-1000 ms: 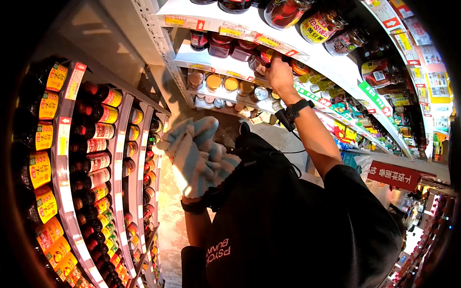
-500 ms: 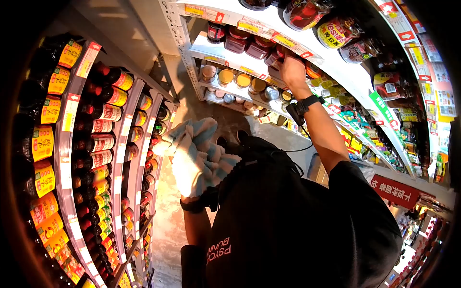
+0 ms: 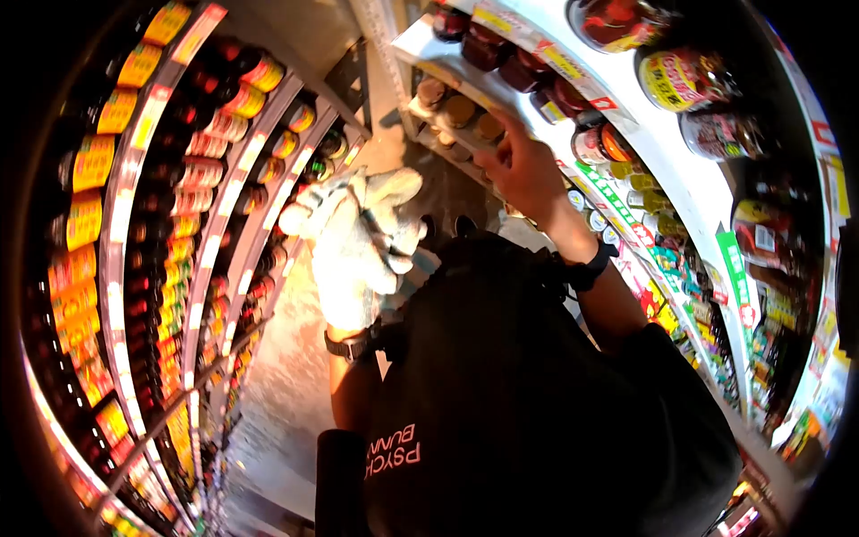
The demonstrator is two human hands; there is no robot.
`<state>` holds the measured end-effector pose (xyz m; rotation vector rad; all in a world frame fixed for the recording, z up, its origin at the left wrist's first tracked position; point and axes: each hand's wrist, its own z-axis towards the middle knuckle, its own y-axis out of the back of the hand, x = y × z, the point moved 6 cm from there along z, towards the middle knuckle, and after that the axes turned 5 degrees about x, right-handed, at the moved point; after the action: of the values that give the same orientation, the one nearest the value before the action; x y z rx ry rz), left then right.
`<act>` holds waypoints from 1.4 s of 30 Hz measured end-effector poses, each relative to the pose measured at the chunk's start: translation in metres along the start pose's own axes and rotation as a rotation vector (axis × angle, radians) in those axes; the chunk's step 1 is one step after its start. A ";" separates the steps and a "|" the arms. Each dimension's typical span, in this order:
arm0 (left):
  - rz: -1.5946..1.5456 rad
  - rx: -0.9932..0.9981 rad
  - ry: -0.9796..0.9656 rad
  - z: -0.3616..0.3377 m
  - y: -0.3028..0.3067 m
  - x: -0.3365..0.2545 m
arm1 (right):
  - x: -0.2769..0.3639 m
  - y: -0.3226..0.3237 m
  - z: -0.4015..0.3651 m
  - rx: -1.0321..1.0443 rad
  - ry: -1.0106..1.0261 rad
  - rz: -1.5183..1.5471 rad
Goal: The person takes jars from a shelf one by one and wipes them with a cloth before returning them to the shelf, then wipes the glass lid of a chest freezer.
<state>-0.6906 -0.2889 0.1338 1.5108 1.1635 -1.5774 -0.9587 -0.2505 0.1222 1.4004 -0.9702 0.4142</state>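
A bottle rack at left and a white shelf at right flank the floor. Upright lidded jars sit just beyond the right hand, far-left of its loosely curled, apparently unladen fingers. The pale towel hides the farther left hand, grip unclear. Half a second earlier, the right fingers reached dark-red jars.

The cloth looks fluffy and matt. Below it, the floor looks mottled and stone-like. Right of the cloth, the white shelf appears smooth and glossy, its jars shiny like glass. Left of it, bottles shine beneath smooth labels. The black shirt, below and right of the cloth, is matt fabric.
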 end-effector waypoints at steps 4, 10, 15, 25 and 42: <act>0.343 -0.064 -0.233 0.000 -0.018 -0.022 | 0.001 -0.068 -0.021 0.597 -0.058 0.741; 0.883 -0.026 -0.623 -0.021 -0.075 -0.029 | 0.006 -0.089 -0.033 0.788 -0.383 1.138; 0.712 -0.367 -0.207 -0.027 -0.050 -0.008 | 0.008 -0.070 -0.002 0.538 -0.344 0.910; -1.076 -0.088 0.213 -0.101 -0.035 0.065 | 0.074 -0.089 -0.039 0.958 0.629 0.176; 0.143 -0.542 -0.016 -0.177 0.162 0.014 | 0.150 -0.216 -0.074 1.098 -0.148 1.134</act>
<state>-0.4741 -0.1887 0.1053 1.1855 1.3095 -1.0606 -0.6865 -0.2635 0.1093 1.6751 -1.7442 1.9246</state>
